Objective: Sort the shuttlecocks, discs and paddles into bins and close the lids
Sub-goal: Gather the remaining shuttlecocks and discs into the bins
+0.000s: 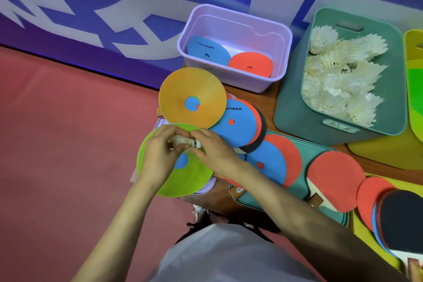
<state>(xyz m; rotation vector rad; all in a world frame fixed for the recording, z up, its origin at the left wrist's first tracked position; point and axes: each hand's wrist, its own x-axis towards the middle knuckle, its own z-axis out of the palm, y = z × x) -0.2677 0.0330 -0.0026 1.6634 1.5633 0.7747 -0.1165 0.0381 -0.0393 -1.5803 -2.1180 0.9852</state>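
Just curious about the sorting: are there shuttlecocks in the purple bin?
No, the purple bin holds only a blue disc and a red disc.

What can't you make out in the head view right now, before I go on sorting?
Head view only:
Shuttlecock: feathers mostly covered by the left hand and right hand holding it.
Yellow bin: cut off by the right edge; contents unclear.
Purple lid: nearly all under the green disc.
Dark paddle: cut off by the right edge; handle unseen.
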